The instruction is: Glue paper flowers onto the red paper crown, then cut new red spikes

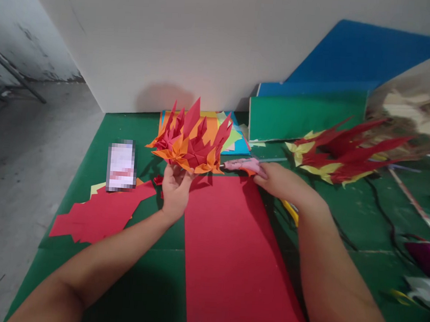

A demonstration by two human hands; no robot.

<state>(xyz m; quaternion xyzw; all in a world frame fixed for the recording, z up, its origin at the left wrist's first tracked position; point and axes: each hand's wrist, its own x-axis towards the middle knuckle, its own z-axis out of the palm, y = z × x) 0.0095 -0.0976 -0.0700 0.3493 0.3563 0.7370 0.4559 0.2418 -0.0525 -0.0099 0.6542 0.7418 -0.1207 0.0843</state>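
A long red paper sheet (238, 256) lies nearest on the green tabletop (128, 292). Above its far end, the left hand (177, 188) grips from below a folded-paper crown (194, 147), red with tall pointed spikes and orange star-shaped petals around its lower edge. The right hand (269, 177) has its fingers closed around a pink glue gun (242, 166), its metal tip close to the rightmost orange petals. Farther off, stacked orange, blue and yellow-green papers (240, 138) lie behind the crown, before a pale upright board (194, 42).
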